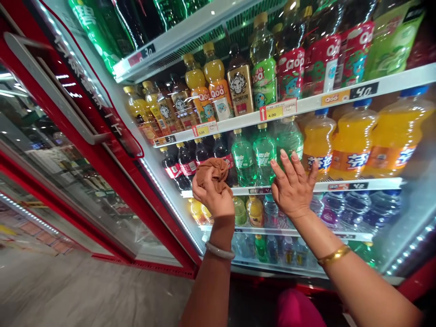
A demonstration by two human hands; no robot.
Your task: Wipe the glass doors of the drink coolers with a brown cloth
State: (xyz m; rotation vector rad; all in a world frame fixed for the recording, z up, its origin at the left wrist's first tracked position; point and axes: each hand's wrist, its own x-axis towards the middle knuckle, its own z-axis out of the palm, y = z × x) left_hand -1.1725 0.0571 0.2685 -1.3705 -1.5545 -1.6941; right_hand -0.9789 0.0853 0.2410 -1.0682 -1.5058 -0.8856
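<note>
Bunched up in my left hand (214,193) is a brown cloth (213,171), its folds sticking out past my fingers. That hand is in front of dark cola bottles (186,160) with red labels. My right hand (294,186) is spread with its fingers pointing up and holds nothing. It is in front of a large green soda bottle (289,138) and beside an orange drink bottle (318,136); whether the fingertips touch the green bottle, I cannot tell. Smaller green bottles (242,156) stand between my two hands.
White shelf edges (231,122) with price tags cross the lit drinks fridge. Juice bottles (218,86) fill the shelf above, and more bottles (255,211) stand below. At the left is a red-framed glass door with a grey handle (51,86). Grey floor (102,290) lies below.
</note>
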